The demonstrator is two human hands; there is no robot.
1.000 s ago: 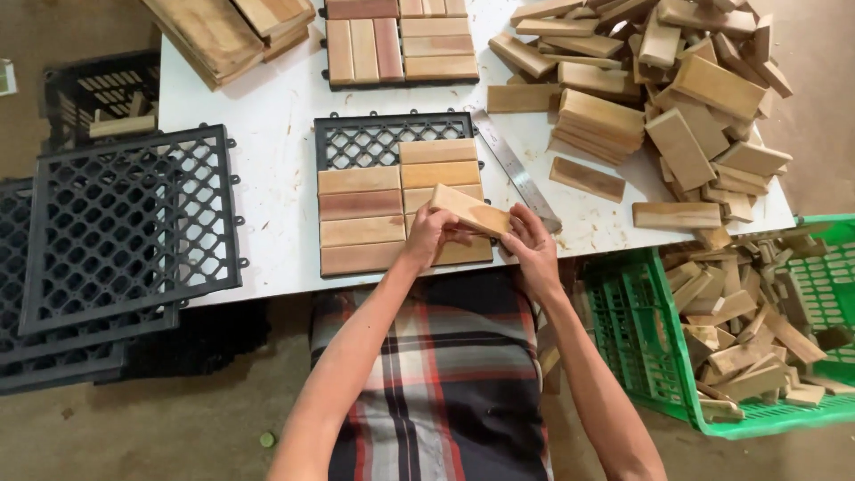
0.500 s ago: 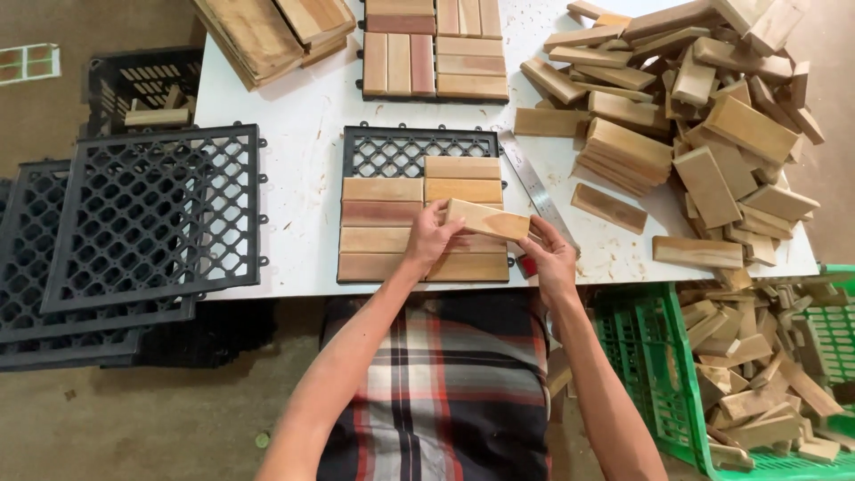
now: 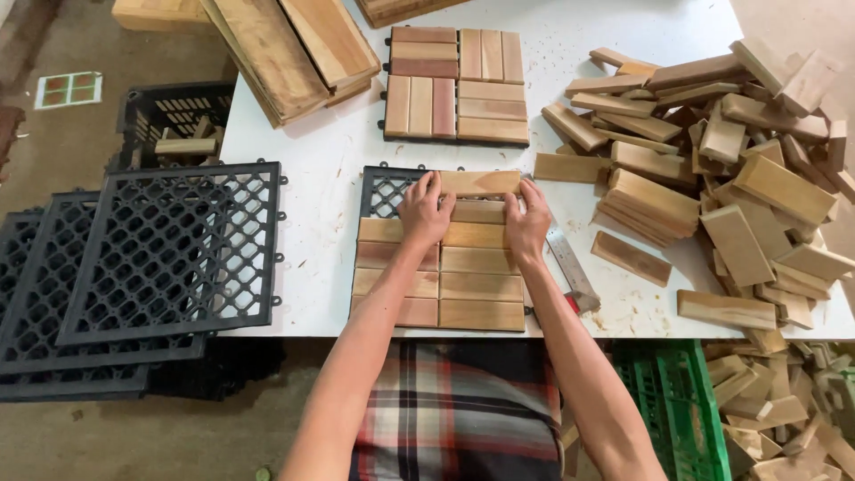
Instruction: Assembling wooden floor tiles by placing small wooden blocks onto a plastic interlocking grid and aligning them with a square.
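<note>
A black plastic grid tile (image 3: 381, 189) lies on the white table (image 3: 312, 178), mostly covered with wooden slats (image 3: 481, 287). Both hands press a light wooden slat (image 3: 479, 183) onto the far right corner of the grid. My left hand (image 3: 425, 209) grips the slat's left end, fingers over its top edge. Fingers of my right hand (image 3: 528, 218) hold its right end. The far left corner of the grid is still bare.
A finished slat tile (image 3: 456, 85) lies farther back. A big heap of loose wooden slats (image 3: 712, 169) fills the table's right side. A metal ruler (image 3: 570, 267) lies beside my right hand. Black grid tiles (image 3: 169, 254) are stacked at the left; a green crate (image 3: 690, 419) stands at lower right.
The slat I held above the near part of the tile has been carried away from me and set on the grid's far right corner. Both hands moved with it.
</note>
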